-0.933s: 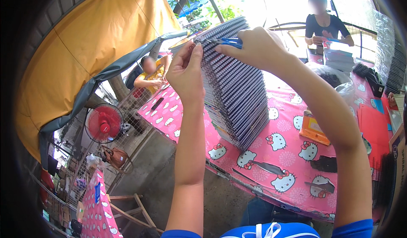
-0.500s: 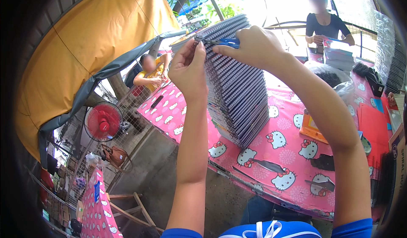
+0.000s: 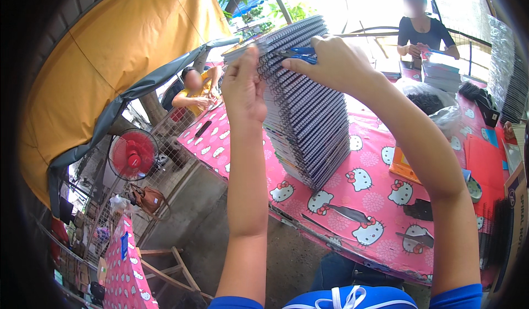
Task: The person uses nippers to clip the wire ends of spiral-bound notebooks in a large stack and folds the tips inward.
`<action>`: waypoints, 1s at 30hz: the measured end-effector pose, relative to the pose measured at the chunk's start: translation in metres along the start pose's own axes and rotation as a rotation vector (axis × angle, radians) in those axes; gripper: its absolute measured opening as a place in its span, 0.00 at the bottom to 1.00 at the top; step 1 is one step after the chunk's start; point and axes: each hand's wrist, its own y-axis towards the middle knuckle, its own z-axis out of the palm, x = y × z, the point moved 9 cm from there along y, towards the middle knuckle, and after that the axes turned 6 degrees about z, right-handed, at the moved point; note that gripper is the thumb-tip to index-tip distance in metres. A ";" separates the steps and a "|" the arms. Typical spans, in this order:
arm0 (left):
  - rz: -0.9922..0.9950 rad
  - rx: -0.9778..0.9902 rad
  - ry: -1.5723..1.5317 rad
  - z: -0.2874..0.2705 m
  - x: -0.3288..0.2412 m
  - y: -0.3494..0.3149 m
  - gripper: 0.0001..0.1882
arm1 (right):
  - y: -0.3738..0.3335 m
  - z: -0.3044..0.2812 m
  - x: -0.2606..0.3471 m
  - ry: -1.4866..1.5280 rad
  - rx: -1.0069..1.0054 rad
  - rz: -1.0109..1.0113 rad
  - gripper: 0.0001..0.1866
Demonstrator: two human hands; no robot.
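Note:
A tall stack of spiral notebooks [image 3: 308,110] stands on the pink table, with its coil bindings facing me. My left hand [image 3: 242,86] is closed at the near left corner of an upper notebook, beside the coil ends; its fingertips are partly hidden. In my right hand [image 3: 341,61] is a pair of blue-handled pliers [image 3: 302,51]. Their metal tip points left toward the coil ends near the top of the stack. Both hands are raised to the upper part of the stack, a little apart from each other.
The table's patterned cover [image 3: 374,204] holds a dark blade-like strip [image 3: 348,214], an orange item [image 3: 406,166] and red sheets [image 3: 485,163]. Two people sit across the table, one beside a stack of books [image 3: 440,72]. A red fan [image 3: 133,155] stands at left.
My left fingers have shifted from a pinch at the coil end to a closed grip by the notebook corner. The pliers have drawn slightly right, away from my left fingers.

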 end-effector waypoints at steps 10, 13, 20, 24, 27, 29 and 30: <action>0.151 0.099 0.294 0.005 -0.013 -0.013 0.14 | -0.003 0.002 0.003 -0.050 -0.041 -0.018 0.42; 0.173 0.045 0.271 0.002 -0.010 -0.012 0.13 | -0.001 0.003 0.001 -0.044 -0.023 0.006 0.42; 0.232 -0.021 0.193 0.002 -0.002 -0.008 0.10 | 0.004 0.009 -0.005 -0.015 -0.077 -0.006 0.41; 0.109 -0.092 -0.090 -0.011 0.005 -0.008 0.09 | -0.010 0.005 -0.003 -0.002 -0.008 0.051 0.41; -0.034 -0.182 -0.261 -0.015 0.011 -0.012 0.10 | -0.013 0.007 -0.004 -0.029 -0.007 0.023 0.40; -0.054 -0.153 -0.244 -0.013 0.012 -0.013 0.11 | -0.013 0.009 -0.003 -0.034 -0.022 0.001 0.40; -0.030 -0.087 -0.199 -0.012 0.011 -0.014 0.11 | -0.012 0.010 -0.002 -0.024 -0.020 0.002 0.40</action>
